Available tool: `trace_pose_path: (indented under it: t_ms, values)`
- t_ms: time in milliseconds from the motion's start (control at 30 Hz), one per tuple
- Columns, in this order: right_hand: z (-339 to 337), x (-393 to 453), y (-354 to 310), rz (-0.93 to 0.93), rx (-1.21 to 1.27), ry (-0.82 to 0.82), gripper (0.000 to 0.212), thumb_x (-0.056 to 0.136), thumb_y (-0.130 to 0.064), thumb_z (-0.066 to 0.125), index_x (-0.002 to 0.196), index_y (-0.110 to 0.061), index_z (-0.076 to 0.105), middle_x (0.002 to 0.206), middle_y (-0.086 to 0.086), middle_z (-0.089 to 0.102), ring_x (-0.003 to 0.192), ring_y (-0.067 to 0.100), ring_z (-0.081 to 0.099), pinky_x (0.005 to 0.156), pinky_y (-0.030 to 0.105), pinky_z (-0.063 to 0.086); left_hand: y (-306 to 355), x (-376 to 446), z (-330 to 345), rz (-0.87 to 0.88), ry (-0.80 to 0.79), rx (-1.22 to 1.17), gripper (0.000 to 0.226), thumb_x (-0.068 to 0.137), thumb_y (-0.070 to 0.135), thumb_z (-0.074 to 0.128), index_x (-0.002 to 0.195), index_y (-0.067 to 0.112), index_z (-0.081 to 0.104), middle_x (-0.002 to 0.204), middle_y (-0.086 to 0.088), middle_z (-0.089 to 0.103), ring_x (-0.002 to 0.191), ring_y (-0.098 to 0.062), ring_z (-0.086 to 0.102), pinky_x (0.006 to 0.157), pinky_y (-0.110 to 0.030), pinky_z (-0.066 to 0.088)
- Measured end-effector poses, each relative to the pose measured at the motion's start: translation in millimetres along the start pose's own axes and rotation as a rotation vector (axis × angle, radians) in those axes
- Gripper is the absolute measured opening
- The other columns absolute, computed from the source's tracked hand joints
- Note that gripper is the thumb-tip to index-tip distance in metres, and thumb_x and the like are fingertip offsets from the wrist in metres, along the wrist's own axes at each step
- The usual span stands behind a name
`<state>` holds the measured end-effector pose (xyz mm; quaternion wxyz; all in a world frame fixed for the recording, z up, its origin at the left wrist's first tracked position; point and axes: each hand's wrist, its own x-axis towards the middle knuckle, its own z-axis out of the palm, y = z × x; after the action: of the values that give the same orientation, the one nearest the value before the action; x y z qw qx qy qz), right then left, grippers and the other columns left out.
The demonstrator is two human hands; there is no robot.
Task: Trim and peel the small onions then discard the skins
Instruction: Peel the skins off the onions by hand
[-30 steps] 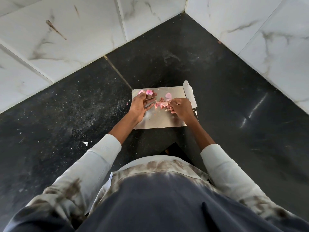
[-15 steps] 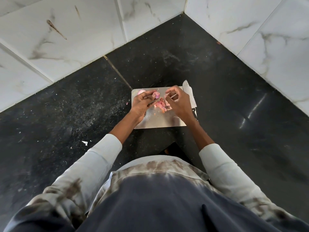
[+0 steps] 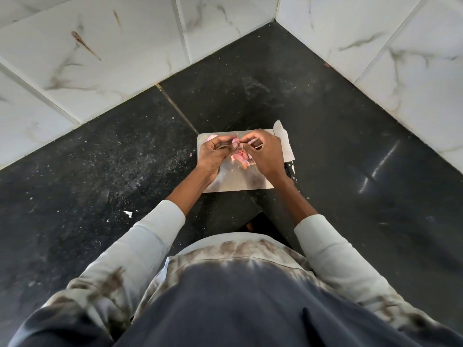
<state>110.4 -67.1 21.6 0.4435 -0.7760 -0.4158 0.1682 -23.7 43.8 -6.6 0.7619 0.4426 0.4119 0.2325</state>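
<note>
Peeling onion (image 3: 235,142); hands (image 3: 265,156) now joined.

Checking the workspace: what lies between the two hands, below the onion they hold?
A pile of pink skins on the board, in the head view.

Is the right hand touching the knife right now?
Apart. The head view shows the right hand pinching at the small onion over the board, while the knife lies free along the board's right edge.

Black speckled counter (image 3: 338,126) in corner; white marble-veined wall tiles (image 3: 100,58); light glare at right
</note>
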Motion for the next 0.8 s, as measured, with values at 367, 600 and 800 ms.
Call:
trace_pose_path:
  t_ms: [367,600,800]
  values:
    - [-5.0,1.9,-4.9,-0.033,0.01,-0.013,0.019,0.089,-0.044,0.082,0.089,-0.026,0.074,0.087,-0.017,0.069,0.078,0.003,0.069,0.071,0.011,0.056,3.1,2.2,1.8,0.035,0.023,0.056,0.033,0.084,-0.002,0.086,0.116,-0.001,0.079,0.115,-0.021,0.079,0.112,-0.038,0.076,0.105,-0.053,0.059]
    - [-3.1,5.2,-3.7,-0.097,0.023,-0.101,0.018,0.09,-0.029,0.082,0.091,-0.014,0.072,0.094,-0.008,0.065,0.08,0.001,0.068,0.07,0.01,0.054,2.3,5.4,-1.4,0.029,-0.01,0.069,0.032,0.088,-0.003,0.083,0.119,-0.004,0.078,0.118,-0.021,0.079,0.113,-0.035,0.077,0.107,-0.051,0.059]
    - [2.5,3.5,-1.9,-0.176,0.019,-0.11,0.008,0.094,-0.017,0.071,0.093,-0.01,0.066,0.098,-0.001,0.059,0.076,0.01,0.065,0.069,0.022,0.056,-0.9,2.8,3.1,-0.075,-0.018,-0.147,0.028,0.096,-0.011,0.068,0.124,-0.012,0.071,0.128,-0.026,0.073,0.119,-0.036,0.074,0.094,-0.038,0.066]
